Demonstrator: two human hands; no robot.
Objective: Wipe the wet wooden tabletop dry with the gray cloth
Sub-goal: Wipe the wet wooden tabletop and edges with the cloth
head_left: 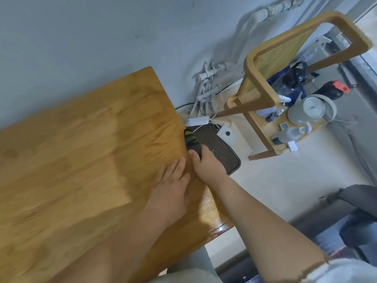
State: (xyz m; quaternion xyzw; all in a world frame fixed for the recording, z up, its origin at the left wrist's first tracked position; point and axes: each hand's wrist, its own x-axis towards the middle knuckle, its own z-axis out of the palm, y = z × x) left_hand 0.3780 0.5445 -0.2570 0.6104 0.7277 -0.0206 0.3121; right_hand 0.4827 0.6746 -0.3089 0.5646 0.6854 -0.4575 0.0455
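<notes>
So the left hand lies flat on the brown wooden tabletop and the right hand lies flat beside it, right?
Not quite. The head view shows the left hand flat on the brown wooden tabletop, but the right hand reaches past the table's edge and grips a dark object with yellow-green patches.

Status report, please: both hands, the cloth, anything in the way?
Left hand flat on tabletop. Right hand past the edge, gripping a dark item. Gray cloth not in sight. Ribbed tray beyond the edge, not on the wood.
</notes>
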